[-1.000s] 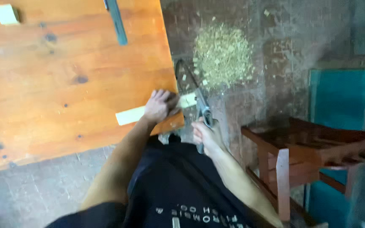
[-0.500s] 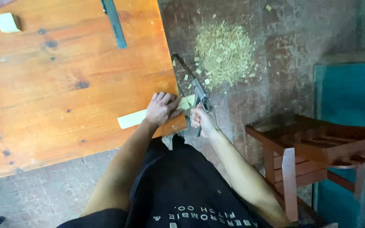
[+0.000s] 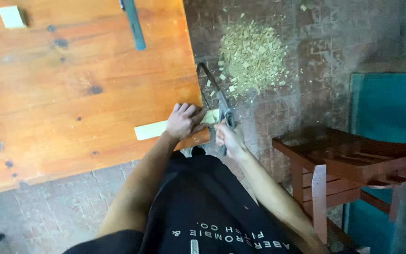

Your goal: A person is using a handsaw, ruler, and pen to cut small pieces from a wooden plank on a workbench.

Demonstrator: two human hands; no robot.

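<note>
The left hand [image 3: 183,121] lay pressed flat, fingers together, on a pale rectangular strip of wood [image 3: 152,130] at the near corner of the orange-brown knotty wooden table [image 3: 71,94]. Just beside it, past the table edge, the right hand [image 3: 228,139] was wrapped tight around the handle of a dark metal-framed hand saw [image 3: 214,96], whose blade met the strip's overhanging end. Beyond lay a heap of light wood chips [image 3: 254,56] on the tiled floor, with a dark brown wooden chair [image 3: 353,160] to the right.
</note>
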